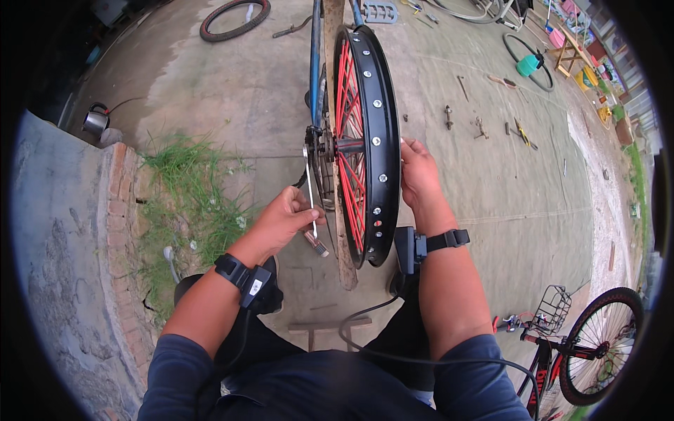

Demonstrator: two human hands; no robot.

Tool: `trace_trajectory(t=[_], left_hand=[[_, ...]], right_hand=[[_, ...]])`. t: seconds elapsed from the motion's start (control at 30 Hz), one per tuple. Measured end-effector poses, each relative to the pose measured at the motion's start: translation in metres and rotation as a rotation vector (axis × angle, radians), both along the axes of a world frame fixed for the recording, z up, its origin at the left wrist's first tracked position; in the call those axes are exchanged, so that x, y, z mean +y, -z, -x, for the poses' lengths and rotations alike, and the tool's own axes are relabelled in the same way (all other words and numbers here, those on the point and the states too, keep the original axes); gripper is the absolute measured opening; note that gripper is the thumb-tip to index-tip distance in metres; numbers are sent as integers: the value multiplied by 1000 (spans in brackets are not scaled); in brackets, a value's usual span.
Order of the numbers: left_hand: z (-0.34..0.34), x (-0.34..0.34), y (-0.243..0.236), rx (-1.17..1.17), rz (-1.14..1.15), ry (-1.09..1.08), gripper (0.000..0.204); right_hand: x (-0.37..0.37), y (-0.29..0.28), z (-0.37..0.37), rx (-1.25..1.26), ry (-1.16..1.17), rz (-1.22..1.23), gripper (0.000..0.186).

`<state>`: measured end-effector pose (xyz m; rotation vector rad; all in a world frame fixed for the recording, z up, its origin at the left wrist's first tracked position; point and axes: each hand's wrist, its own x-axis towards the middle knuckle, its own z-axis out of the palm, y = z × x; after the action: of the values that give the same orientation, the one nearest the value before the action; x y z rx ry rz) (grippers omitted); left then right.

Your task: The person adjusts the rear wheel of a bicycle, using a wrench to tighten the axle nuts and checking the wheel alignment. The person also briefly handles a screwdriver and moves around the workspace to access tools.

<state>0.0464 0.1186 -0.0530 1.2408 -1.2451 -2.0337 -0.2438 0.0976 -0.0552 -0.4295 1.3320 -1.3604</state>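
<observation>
A bicycle wheel with a black rim and red spokes stands upright in front of me, held in a blue frame. My left hand is closed around a thin metal wrench that reaches up to the axle nut at the hub. My right hand rests against the right side of the black rim, fingers wrapped over its edge. Both wrists carry black strapped devices, with a cable running from the right one.
Loose tools lie scattered on the concrete at the right. A bare tyre lies at the top left. A small bicycle with a basket stands at the lower right. Grass and a brick edge are on the left.
</observation>
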Motion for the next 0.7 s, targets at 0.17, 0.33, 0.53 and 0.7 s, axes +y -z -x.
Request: trace_trajectory(t=[0.17,0.33,0.53,0.7], left_hand=[[4,-43,45,-250,254,102,26],[6,-92,41,-694,610,314,18],[-10,-142,23,-923,1324,288,18],[-12,-172,-18,-961,1666,354,11]], right_hand=[[1,1,-1,-30,9,14,20],[3,7,5,-59,21,20,20],[2,5,0,-70,-7,13,21],[2,8,1,-64,-7,22,21]])
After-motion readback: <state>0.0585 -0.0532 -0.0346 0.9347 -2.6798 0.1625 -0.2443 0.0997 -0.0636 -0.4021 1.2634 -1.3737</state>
